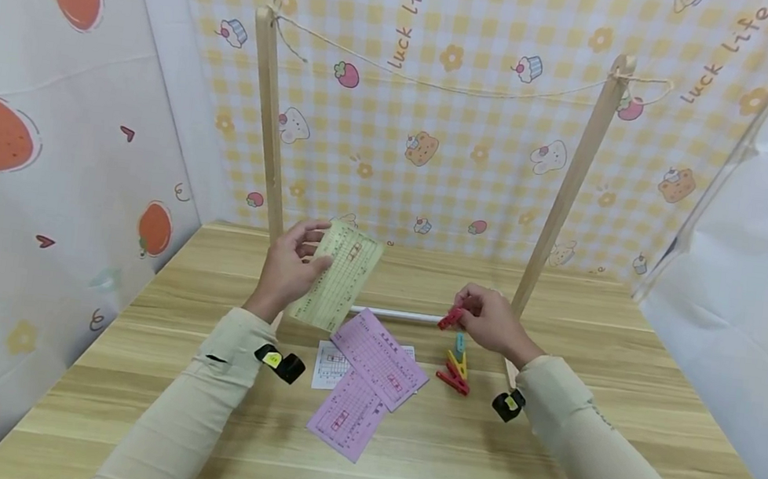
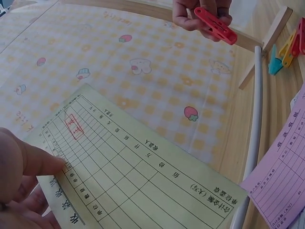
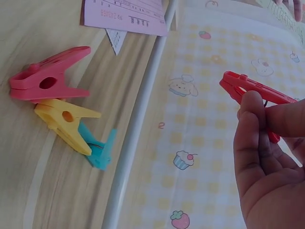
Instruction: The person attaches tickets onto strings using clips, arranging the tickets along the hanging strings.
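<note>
My left hand (image 1: 289, 270) pinches a pale green receipt slip (image 1: 340, 278) at its left edge, thumb in front and fingers behind, and holds it tilted above the table. In the left wrist view the thumb (image 2: 40, 161) presses on the printed grid. My right hand (image 1: 489, 319) grips a red clothespin (image 1: 450, 318) between thumb and fingers; in the right wrist view its nose (image 3: 229, 82) points away from the hand. Below that hand lie a teal clothespin (image 1: 460, 346), a yellow clothespin (image 1: 457, 365) and another red clothespin (image 3: 40, 83), close together.
Two pink slips (image 1: 380, 359) overlap a white slip (image 1: 329, 366) on the wooden table (image 1: 436, 467). Wooden posts (image 1: 272, 124) stand left and right, with a sagging string (image 1: 444, 87) tied between their tops. A white rod (image 1: 404, 316) runs low between the posts.
</note>
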A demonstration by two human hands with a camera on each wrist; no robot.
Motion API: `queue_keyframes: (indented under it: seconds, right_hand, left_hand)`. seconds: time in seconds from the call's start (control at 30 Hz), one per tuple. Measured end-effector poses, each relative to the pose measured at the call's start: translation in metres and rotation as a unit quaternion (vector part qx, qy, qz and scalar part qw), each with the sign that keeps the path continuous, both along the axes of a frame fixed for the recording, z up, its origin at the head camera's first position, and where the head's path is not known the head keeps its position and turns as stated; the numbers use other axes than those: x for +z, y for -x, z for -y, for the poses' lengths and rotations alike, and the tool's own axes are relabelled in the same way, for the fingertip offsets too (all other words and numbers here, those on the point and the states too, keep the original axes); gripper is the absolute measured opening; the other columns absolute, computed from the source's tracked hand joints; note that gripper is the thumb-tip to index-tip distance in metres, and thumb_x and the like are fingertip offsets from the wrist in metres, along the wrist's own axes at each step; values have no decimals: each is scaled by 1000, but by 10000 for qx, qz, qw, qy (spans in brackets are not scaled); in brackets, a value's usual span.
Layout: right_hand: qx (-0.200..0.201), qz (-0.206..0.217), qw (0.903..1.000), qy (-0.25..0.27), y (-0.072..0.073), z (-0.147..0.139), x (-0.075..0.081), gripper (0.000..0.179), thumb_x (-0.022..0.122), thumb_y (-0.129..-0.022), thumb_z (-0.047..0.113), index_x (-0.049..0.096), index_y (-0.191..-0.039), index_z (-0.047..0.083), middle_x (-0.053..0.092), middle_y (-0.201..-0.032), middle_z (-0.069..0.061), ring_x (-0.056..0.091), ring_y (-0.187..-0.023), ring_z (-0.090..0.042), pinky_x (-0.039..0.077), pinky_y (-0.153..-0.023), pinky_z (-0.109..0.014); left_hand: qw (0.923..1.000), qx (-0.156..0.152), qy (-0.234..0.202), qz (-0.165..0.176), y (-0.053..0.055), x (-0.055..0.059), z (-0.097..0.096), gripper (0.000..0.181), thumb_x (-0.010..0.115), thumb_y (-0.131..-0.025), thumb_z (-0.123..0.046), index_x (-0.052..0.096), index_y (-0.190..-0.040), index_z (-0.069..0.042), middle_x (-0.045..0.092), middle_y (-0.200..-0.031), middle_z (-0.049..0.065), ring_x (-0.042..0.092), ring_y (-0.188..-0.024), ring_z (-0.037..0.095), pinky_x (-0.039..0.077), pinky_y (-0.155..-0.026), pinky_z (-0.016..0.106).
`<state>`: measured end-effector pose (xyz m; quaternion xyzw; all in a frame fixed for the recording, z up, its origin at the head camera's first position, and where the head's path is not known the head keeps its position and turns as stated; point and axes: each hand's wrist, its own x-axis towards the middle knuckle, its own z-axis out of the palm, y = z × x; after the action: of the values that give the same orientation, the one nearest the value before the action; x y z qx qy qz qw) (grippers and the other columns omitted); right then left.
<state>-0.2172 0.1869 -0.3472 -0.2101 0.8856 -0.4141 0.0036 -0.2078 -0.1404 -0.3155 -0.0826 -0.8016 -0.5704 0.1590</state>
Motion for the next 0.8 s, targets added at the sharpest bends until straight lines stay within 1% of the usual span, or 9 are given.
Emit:
queue_keyframes:
  seconds: [0.13, 0.2, 0.27, 0.33, 0.5, 0.63, 0.7, 0.8]
  right_hand:
    - [58, 168, 9998, -57, 0, 2, 0, 13, 55, -92, -4, 65, -88, 3, 68, -82, -10, 64, -72, -28, 52, -59, -28]
    - [95, 174, 9998, -40, 1, 3, 1, 13, 54, -91, -4, 66, -90, 2, 68, -82, -14, 65, -73, -31, 52, -59, -28]
    - [82, 140, 9999, -39, 1, 3, 3, 13, 55, -90, -5, 66, -91, 0, 68, -82, -15, 64, -72, -29, 51, -58, -28]
    - [65, 152, 9999, -51, 1, 4, 6, 14, 55, -89, -5, 67, -94, -1, 67, -81, -12, 64, -70, -25, 50, -57, -27]
    - [119, 299, 9994, -120, -1, 6, 13, 18, 58, -86, 1, 67, -102, -2, 67, -84, -6, 62, -71, -19, 50, -62, -30]
    - [218, 121, 9996, -160, -1, 7, 16, 20, 64, -87, 10, 67, -103, -2, 67, -85, -5, 62, -71, -18, 50, -66, -33]
    - [261, -19, 9994, -225, -1, 8, 17, 21, 65, -88, 14, 68, -103, 0, 67, -84, -3, 61, -72, -19, 50, -66, -33]
    - [278, -115, 9990, -338, 0, 9, 18, 20, 64, -92, 19, 68, -102, 2, 65, -82, -2, 59, -70, -19, 48, -65, -32]
  left_hand:
    - [10000, 19, -54, 31, -1, 1, 2, 52, 64, -85, 7, 52, -134, -8, 61, -117, 15, 63, -94, 28, 51, -75, 30]
    - [10000, 51, -53, 3, 0, 2, 3, 53, 64, -85, 7, 51, -134, -8, 61, -117, 15, 63, -94, 27, 52, -74, 29]
    - [9999, 64, -69, -35, 2, 4, 3, 53, 64, -85, 7, 50, -135, -7, 61, -117, 15, 63, -94, 27, 52, -74, 27]
    - [9999, 72, -128, -52, 3, 6, 3, 53, 65, -85, 7, 50, -134, -6, 61, -116, 15, 63, -95, 27, 52, -72, 25]
    - [9997, 103, -188, -85, 6, 8, 3, 52, 66, -84, 7, 51, -133, -4, 61, -117, 15, 64, -96, 28, 52, -73, 23]
    - [9998, 130, -148, -66, 8, 8, 4, 49, 67, -86, 4, 52, -132, -3, 60, -120, 14, 64, -99, 27, 52, -76, 23]
    - [9998, 137, -137, -46, 9, 9, 4, 47, 68, -87, 2, 53, -131, -3, 59, -121, 14, 64, -101, 26, 53, -76, 23]
    - [9997, 159, -175, 12, 9, 11, 4, 42, 68, -88, -1, 56, -128, -2, 60, -119, 13, 65, -102, 25, 53, -77, 25]
